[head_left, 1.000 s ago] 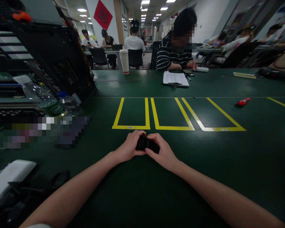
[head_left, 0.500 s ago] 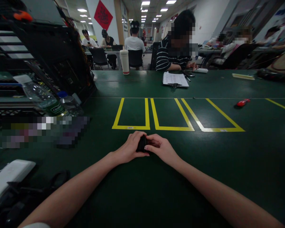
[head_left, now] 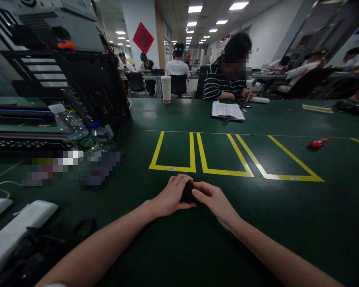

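Between my hands is a small black object [head_left: 188, 193], dark and partly covered, so its kind does not show. My left hand [head_left: 174, 195] wraps round it from the left, fingers over the far side and thumb along the near side. From the right, my right hand [head_left: 213, 198] pinches its edge with thumb and fingertips. Both hands are low over the green table [head_left: 179, 247], just on the near side of the yellow tape outlines [head_left: 179, 169].
Bottles [head_left: 77, 133] and a black computer case [head_left: 98, 87] stand left. Nearer lie white power strips [head_left: 26, 219] and black cables [head_left: 32, 255]. A red object [head_left: 318, 142] lies right. Across the table, a person in a striped shirt [head_left: 223, 85] sits behind a clipboard [head_left: 227, 110] and white cup [head_left: 166, 89].
The camera view has tilted up and turned slightly left, so everything sits lower and further right. Both hands stay around the black object, with little change in grip.
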`<act>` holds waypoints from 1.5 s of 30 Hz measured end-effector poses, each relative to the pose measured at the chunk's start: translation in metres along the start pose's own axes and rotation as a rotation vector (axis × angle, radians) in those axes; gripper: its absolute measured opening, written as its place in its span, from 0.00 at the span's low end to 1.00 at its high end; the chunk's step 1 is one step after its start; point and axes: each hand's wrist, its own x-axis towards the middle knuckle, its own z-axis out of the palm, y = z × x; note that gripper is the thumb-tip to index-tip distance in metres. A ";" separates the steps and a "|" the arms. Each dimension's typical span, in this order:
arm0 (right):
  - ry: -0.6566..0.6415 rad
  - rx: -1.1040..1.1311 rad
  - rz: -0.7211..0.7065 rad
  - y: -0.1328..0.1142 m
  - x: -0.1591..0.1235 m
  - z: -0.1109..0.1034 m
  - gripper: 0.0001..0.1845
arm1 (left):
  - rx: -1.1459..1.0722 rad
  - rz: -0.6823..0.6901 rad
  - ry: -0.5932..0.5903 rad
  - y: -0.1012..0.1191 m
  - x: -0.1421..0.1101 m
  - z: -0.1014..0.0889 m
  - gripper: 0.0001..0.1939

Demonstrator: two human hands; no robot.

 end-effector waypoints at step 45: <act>-0.057 -0.390 -0.197 0.013 0.002 0.002 0.12 | -0.178 -0.020 -0.005 -0.016 0.006 0.002 0.30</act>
